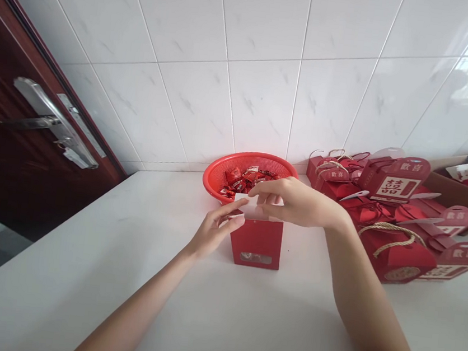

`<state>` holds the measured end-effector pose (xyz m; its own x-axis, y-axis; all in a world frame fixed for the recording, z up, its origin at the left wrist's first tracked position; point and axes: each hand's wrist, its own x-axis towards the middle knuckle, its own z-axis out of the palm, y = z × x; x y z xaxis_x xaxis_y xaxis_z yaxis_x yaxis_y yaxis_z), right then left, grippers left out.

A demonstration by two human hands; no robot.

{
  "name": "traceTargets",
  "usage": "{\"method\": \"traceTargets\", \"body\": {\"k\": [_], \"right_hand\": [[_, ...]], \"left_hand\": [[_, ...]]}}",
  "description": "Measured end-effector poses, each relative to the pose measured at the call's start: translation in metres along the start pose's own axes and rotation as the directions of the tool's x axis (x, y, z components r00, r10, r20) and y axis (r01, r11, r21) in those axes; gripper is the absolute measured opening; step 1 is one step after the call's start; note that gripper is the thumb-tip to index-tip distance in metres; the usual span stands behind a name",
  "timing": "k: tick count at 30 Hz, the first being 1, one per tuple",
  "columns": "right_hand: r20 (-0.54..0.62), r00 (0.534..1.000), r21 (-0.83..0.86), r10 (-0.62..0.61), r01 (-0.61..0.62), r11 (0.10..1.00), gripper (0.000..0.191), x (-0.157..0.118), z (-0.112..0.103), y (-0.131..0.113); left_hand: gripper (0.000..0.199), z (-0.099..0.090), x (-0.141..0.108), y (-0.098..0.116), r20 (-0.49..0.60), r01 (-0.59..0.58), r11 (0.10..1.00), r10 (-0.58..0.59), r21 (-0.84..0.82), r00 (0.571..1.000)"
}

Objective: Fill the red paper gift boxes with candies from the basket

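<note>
A red paper gift box (256, 243) stands upright on the white counter, its small front window showing something wrapped inside. Its top is open, with the white inside of a flap visible. My left hand (213, 229) is at the top left edge, thumb and fingers closed around a side flap. Over the box top, my right hand (294, 201) comes in from the right with bent fingers on the raised back flap. The fingers partly hide the opening, so I cannot see whether they also hold a sweet. Behind the box, a red plastic basket (212, 178) holds wrapped sweets (239, 183).
Several red gift boxes (398, 180) with rope handles and ribbons crowd the right side. A cardboard carton (456, 192) with more red items sits beyond them. White wall tiles (259, 99) rise behind the counter (135, 226). A dark red door (3, 160) is at left.
</note>
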<state>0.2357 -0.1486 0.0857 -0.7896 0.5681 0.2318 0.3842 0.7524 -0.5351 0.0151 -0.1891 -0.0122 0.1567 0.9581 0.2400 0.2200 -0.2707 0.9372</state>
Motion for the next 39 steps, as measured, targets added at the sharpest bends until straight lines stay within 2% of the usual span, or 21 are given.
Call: {"method": "traceTargets", "body": {"k": [2, 4, 9, 13, 15, 19, 20, 22, 24, 26, 29, 31, 35, 39], "right_hand": [[-0.059, 0.998, -0.026, -0.006, 0.005, 1.0, 0.022, -0.003, -0.003, 0.001], [-0.116, 0.993, -0.046, 0.001, -0.006, 0.999, 0.026, -0.006, -0.006, 0.003], [-0.16, 0.986, -0.093, 0.049, -0.065, 0.994, 0.043, -0.011, -0.01, 0.011], [-0.15, 0.979, -0.074, 0.134, -0.147, 0.986, 0.054, -0.009, -0.008, 0.012], [-0.188, 0.972, -0.022, 0.144, -0.151, 0.988, 0.049, -0.007, -0.007, 0.009], [-0.249, 0.966, 0.203, 0.065, -0.013, 0.979, 0.019, -0.003, -0.006, 0.005], [-0.282, 0.958, 0.243, 0.054, 0.017, 0.97, 0.015, -0.002, -0.006, 0.005], [-0.377, 0.924, 0.26, 0.063, 0.04, 0.965, 0.022, -0.001, -0.005, 0.006], [-0.463, 0.883, 0.246, 0.078, 0.043, 0.968, 0.028, 0.0, -0.004, 0.009], [-0.513, 0.853, 0.252, 0.094, 0.045, 0.967, 0.026, 0.001, -0.003, 0.01], [-0.541, 0.832, 0.291, 0.121, 0.05, 0.955, 0.019, 0.001, -0.002, 0.009], [-0.528, 0.841, 0.303, 0.114, 0.061, 0.951, 0.021, 0.0, -0.003, 0.007], [-0.498, 0.864, 0.286, 0.081, 0.076, 0.955, 0.04, -0.002, -0.004, 0.004], [-0.456, 0.881, 0.36, 0.128, 0.051, 0.931, 0.03, 0.001, -0.002, 0.008]], "left_hand": [[0.061, -0.001, -0.002, -0.004, 0.023, -0.017, 0.999, 0.016, 0.033, 1.0], [0.06, -0.001, -0.003, -0.01, -0.009, -0.056, 0.996, 0.056, 0.067, 0.998], [0.052, -0.003, 0.003, -0.016, -0.195, -0.147, 0.982, 0.168, 0.118, 0.966], [0.05, -0.008, 0.011, -0.002, -0.311, -0.25, 0.96, 0.277, 0.124, 0.909], [0.055, -0.008, 0.015, 0.01, -0.345, -0.311, 0.946, 0.323, 0.089, 0.882], [0.071, -0.005, 0.021, 0.029, -0.37, -0.371, 0.928, 0.344, -0.005, 0.863], [0.074, -0.004, 0.023, 0.032, -0.374, -0.369, 0.929, 0.336, -0.017, 0.865], [0.075, -0.002, 0.025, 0.034, -0.372, -0.359, 0.933, 0.325, -0.024, 0.869], [0.067, 0.0, 0.027, 0.033, -0.35, -0.348, 0.937, 0.324, -0.007, 0.879], [0.053, 0.002, 0.028, 0.032, -0.334, -0.345, 0.938, 0.333, 0.023, 0.882], [0.036, 0.003, 0.029, 0.031, -0.364, -0.359, 0.932, 0.354, 0.055, 0.861], [0.028, 0.004, 0.03, 0.032, -0.401, -0.378, 0.924, 0.369, 0.06, 0.838], [0.024, 0.002, 0.031, 0.035, -0.445, -0.42, 0.906, 0.4, 0.058, 0.801], [0.023, 0.002, 0.031, 0.032, -0.459, -0.419, 0.904, 0.409, 0.084, 0.789]]}}
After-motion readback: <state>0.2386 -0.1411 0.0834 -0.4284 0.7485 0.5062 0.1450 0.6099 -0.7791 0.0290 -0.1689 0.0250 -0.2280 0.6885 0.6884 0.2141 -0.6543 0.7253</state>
